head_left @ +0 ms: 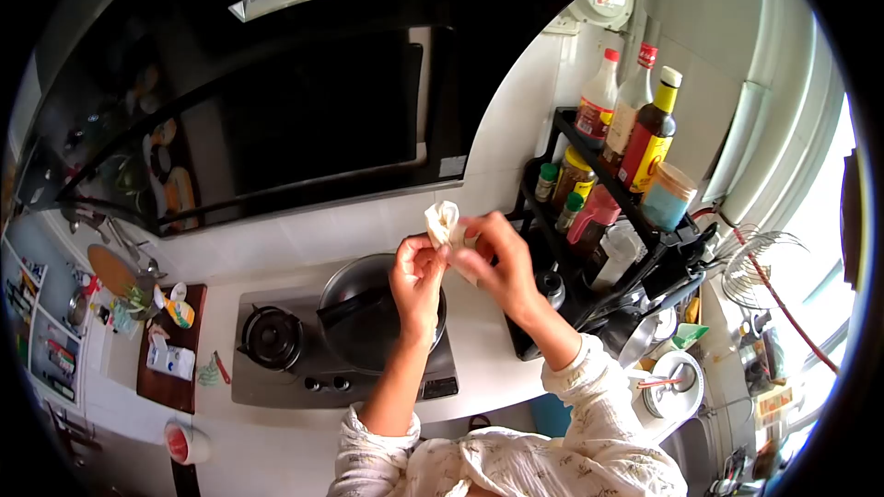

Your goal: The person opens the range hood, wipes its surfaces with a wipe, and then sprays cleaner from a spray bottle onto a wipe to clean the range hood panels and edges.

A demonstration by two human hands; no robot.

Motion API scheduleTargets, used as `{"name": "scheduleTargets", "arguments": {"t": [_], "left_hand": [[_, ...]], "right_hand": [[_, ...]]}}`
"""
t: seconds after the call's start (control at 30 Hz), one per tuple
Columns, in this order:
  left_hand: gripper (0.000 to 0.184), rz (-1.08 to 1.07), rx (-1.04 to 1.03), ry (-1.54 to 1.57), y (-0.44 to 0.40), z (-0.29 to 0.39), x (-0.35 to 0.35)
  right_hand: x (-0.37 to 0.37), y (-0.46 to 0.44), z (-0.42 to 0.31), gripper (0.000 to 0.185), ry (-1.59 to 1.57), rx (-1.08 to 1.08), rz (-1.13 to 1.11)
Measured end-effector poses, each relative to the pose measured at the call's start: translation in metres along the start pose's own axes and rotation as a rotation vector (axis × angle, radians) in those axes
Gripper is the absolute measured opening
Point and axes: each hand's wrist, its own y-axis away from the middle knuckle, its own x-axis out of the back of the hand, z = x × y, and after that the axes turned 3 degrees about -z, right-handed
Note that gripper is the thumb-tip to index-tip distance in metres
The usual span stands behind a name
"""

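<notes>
Both my hands are raised together above the stove, at a soft, crumpled white thing [442,218] whose kind I cannot make out. My left hand [417,276] pinches its lower part between thumb and fingers. My right hand [500,262] meets it from the other side, its fingers bent and touching the white thing. Below and behind the left hand, a dark pan [354,336] with a black handle [353,306] sits on the gas stove [249,377]. The left forearm hides part of the pan.
A range hood [313,120] overhangs the stove. At right stands a black rack [635,212] with sauce bottles [649,133] and jars. A white bowl [691,396] is at lower right. Left of the burner [272,338] are a brown board [184,387], a red-handled knife [222,368] and a cup [189,444].
</notes>
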Motion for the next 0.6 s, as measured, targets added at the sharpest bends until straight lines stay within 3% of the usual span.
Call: {"name": "scheduleTargets", "arguments": {"t": [0.1,0.17,0.33,0.43,0.53,0.6], "left_hand": [[0.011,0.036,0.003,0.038,0.005,-0.008,-0.004],[0.013,0.009,0.13,0.177,0.011,-0.001,-0.003],[0.02,-0.109,0.035,0.179,0.02,0.023,0.002],[0.025,-0.177,-0.043,0.069,0.019,0.04,0.003],[0.027,-0.16,-0.172,-0.028,0.015,0.051,0.019],[0.024,-0.067,-0.114,-0.032,0.018,0.047,0.038]], "right_hand": [[-0.001,0.004,-0.011,0.038,0.117,-0.02,-0.092],[-0.001,0.002,-0.011,0.036,0.203,0.098,-0.104],[0.002,-0.003,-0.032,0.031,0.262,0.217,-0.175],[0.02,-0.042,-0.018,0.031,0.4,0.565,-0.012],[0.065,-0.106,-0.06,0.031,0.666,0.944,0.359],[0.089,-0.146,-0.078,0.033,0.808,1.103,0.553]]}}
